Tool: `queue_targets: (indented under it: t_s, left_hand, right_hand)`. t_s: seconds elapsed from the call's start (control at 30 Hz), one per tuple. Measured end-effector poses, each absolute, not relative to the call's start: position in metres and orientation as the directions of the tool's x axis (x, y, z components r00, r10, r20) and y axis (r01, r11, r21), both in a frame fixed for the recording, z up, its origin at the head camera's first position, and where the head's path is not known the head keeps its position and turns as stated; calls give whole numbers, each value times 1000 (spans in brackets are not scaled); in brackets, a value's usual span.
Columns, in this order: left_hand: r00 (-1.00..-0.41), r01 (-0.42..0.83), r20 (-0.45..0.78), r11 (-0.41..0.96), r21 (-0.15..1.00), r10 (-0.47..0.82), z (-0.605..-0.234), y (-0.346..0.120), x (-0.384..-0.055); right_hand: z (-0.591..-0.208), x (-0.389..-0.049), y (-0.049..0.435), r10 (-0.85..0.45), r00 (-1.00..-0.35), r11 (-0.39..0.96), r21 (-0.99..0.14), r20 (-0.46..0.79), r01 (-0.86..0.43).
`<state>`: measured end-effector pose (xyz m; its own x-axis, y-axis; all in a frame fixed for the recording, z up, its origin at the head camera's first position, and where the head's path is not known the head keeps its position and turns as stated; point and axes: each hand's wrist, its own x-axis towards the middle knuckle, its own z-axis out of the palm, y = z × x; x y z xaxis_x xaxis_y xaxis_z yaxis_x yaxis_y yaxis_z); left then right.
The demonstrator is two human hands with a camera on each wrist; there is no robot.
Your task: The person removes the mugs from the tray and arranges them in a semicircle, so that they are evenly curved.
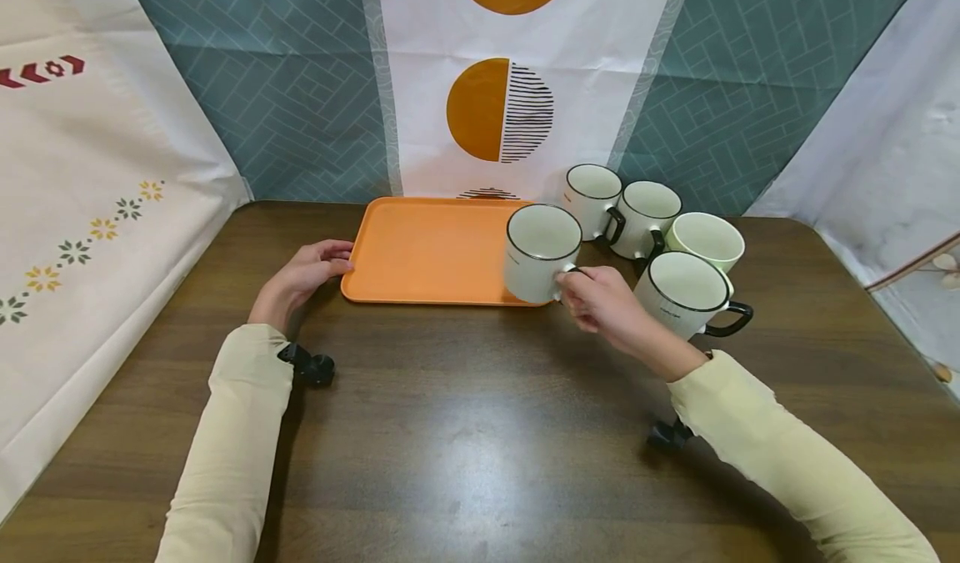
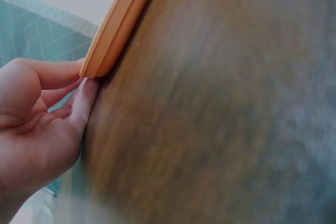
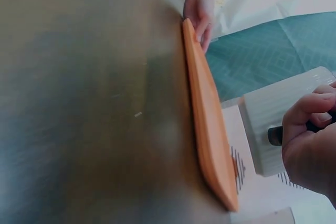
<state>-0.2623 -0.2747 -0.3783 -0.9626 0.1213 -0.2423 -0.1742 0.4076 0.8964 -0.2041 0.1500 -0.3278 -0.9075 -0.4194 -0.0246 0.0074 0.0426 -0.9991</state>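
My right hand [image 1: 603, 306] grips a white mug [image 1: 542, 254] with a dark rim by its black handle. The right wrist view shows this mug [image 3: 281, 116] raised above the orange tray [image 3: 210, 121], apart from it, over its right end. At the tray's [image 1: 435, 250] left edge, my left hand [image 1: 309, 275] pinches the rim near the front corner. Up close in the left wrist view, the fingers of the left hand [image 2: 44, 108] meet the tray's edge [image 2: 118, 32], some low against the table.
To the right stand two white mugs with black handles, a back mug [image 1: 592, 192] and its neighbour [image 1: 647, 217], a pale green cup [image 1: 707, 240], and a dark-rimmed mug [image 1: 684, 292] close to my right forearm. A patterned cloth [image 1: 277, 71] hangs behind the wooden table [image 1: 450, 429].
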Motion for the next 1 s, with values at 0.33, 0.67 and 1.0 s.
queue_targets:
  t_s: [0.33,0.67,1.0]
  left_hand:
    - [-962,-171,-243,415,893,125,-382,-276,-264]
    - [-958,-198,-262,401,895,113,-381,-278,-264]
    - [-958,-197,-263,406,892,113,-382,-277,-266]
  right_hand:
    - [-344,-169,199,-482,-876,79,-997,-28,-11]
    - [-353,-145,230,-553,-832,95,-989,46,-117]
    - [-365,-137,244,-555,-830,70,-990,60,-119]
